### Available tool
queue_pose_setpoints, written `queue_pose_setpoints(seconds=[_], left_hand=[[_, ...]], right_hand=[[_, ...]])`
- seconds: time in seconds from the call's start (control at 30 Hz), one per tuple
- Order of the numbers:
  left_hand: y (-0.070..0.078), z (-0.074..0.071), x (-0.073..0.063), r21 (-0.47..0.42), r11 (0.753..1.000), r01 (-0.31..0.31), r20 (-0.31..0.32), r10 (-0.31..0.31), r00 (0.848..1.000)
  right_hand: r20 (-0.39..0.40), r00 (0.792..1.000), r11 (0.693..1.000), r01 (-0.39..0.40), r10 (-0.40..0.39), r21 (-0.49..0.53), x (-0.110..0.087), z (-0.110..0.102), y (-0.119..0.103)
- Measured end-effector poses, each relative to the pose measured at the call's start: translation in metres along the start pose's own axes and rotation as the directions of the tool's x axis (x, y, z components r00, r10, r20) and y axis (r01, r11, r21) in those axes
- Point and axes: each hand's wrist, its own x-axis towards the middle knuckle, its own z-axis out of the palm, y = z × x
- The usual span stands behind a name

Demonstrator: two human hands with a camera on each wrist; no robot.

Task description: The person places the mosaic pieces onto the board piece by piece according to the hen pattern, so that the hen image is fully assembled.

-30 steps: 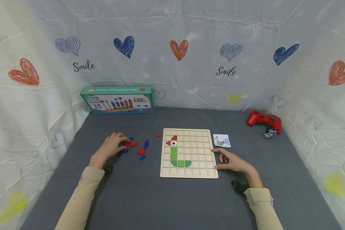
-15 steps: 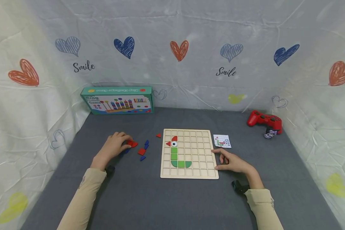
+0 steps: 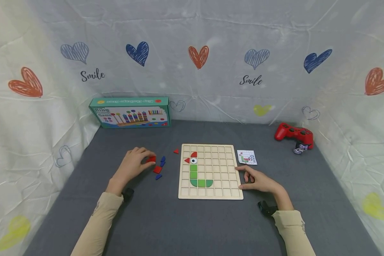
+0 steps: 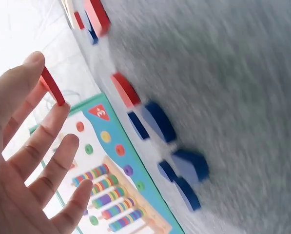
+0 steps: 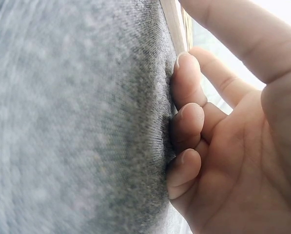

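My left hand (image 3: 132,165) pinches a red tile (image 4: 52,85) between thumb and fingertip, with the other fingers spread. In the head view this tile partly hides behind the fingers. Close to its right lie a red square tile (image 3: 157,169) and several small blue tiles (image 3: 163,163). More blue tiles (image 4: 157,122) show in the left wrist view. My right hand (image 3: 257,179) touches the right edge of a wooden grid board (image 3: 219,172) with index finger and thumb set apart. On the board, green tiles (image 3: 193,170), red tiles (image 3: 193,154) and an eye tile (image 3: 193,160) form a bird-like shape.
A small pattern card (image 3: 247,157) lies right of the board. A red triangle tile (image 3: 176,151) is at the board's upper left. At the back left stands a ring game box (image 3: 131,113); a red game controller (image 3: 294,133) lies at the back right.
My left hand has moved right from among the red and blue tiles, bringing a red tile in its fingertips. My right hand and the board have stayed in place.
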Motion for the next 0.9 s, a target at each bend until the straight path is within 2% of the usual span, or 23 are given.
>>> queue_pose_setpoints(seconds=[0.17, 0.5, 0.9], left_hand=[[0.013, 0.005, 0.002, 0.022, 0.999, -0.031, -0.038, 0.032, 0.999], [0.039, 0.016, 0.005, 0.030, 0.999, -0.045, -0.056, 0.046, 0.997], [0.063, 0.028, 0.006, 0.006, 0.999, -0.033, -0.037, 0.034, 0.999]], right_hand=[[-0.002, 1.000, 1.000, -0.007, 0.007, 0.005, 0.000, 0.000, 0.001], [-0.001, 1.000, 1.000, 0.000, 0.000, 0.003, 0.001, 0.000, 0.003], [0.000, 1.000, 1.000, 0.006, -0.006, 0.004, 0.001, 0.000, 0.003]])
